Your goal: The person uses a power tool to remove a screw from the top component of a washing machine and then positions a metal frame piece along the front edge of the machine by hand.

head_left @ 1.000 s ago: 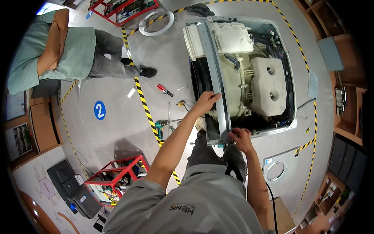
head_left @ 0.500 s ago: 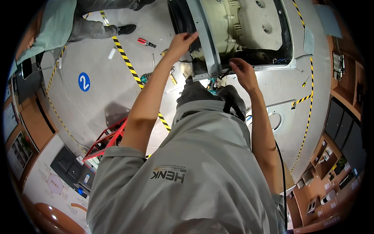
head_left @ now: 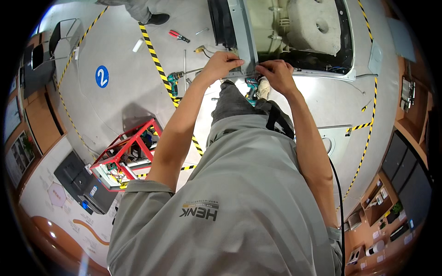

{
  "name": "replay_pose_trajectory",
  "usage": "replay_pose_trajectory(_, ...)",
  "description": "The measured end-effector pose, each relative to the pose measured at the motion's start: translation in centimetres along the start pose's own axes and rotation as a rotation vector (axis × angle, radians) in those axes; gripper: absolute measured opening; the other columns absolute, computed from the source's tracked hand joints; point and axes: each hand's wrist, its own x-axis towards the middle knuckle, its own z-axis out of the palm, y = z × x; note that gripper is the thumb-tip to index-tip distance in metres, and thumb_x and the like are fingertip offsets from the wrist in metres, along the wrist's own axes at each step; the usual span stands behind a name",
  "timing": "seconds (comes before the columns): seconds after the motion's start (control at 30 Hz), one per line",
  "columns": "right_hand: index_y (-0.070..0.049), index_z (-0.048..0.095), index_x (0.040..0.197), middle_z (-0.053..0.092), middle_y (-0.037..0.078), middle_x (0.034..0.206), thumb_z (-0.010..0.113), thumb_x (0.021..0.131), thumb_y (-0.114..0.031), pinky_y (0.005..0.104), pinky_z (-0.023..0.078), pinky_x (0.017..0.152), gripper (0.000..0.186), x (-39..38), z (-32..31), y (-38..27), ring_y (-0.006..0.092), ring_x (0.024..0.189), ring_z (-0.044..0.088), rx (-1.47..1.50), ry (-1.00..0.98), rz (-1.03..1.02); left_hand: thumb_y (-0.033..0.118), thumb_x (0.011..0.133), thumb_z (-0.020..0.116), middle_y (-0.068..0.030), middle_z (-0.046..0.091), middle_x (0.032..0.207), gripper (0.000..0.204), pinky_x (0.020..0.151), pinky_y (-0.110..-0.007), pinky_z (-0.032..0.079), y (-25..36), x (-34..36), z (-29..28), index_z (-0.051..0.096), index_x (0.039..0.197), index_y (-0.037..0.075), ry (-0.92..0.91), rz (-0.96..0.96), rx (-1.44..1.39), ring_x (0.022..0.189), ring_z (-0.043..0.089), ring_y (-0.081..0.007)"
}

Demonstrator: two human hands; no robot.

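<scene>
In front of me lies an opened washing machine, its pale tub and concrete counterweight exposed. A grey metal crossbar runs along its left part to the near edge. My left hand is closed, thumb and fingertips together at the left side of the bar's near end. Closed in a pinch, my right hand is at the right side of that same end. Whatever lies between the fingertips of either hand is too small or hidden to make out.
A teal cordless drill, red-handled pliers and a white cylinder lie on the floor to the left. Another teal tool is by my feet. A red-framed cart stands lower left; a white panel lies right.
My left hand has come down along the crossbar to its near end. My right hand has moved left and closed beside it. The view has shifted, and the other person has mostly left it.
</scene>
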Motion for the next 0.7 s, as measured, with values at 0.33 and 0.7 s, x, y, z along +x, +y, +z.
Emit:
replay_pose_trajectory(0.33, -0.013, 0.075, 0.099, 0.07, 0.009, 0.087, 0.064, 0.087, -0.04, 0.044, 0.022, 0.102, 0.032, 0.09, -0.22, -0.41, 0.025, 0.1, 0.057, 0.022, -0.038, 0.033, 0.027, 0.089, 0.067, 0.0002, 0.059, 0.073, 0.032, 0.065, -0.025, 0.041, -0.47, 0.09, 0.2, 0.067, 0.09, -0.005, 0.018, 0.049, -0.021, 0.071, 0.049, -0.0071)
replay_pose_trajectory(0.7, -0.014, 0.075, 0.1, 0.071, 0.008, 0.087, 0.063, 0.088, -0.04, 0.0427, 0.025, 0.101, 0.031, 0.15, -0.24, -0.23, 0.0244, 0.096, 0.062, 0.046, -0.048, 0.02, 0.027, 0.09, 0.065, -0.0019, 0.061, 0.076, 0.033, 0.064, -0.025, 0.042, -0.47, 0.13, 0.56, 0.066, 0.095, -0.006, 0.02, 0.101, 0.031, 0.071, 0.051, -0.0083)
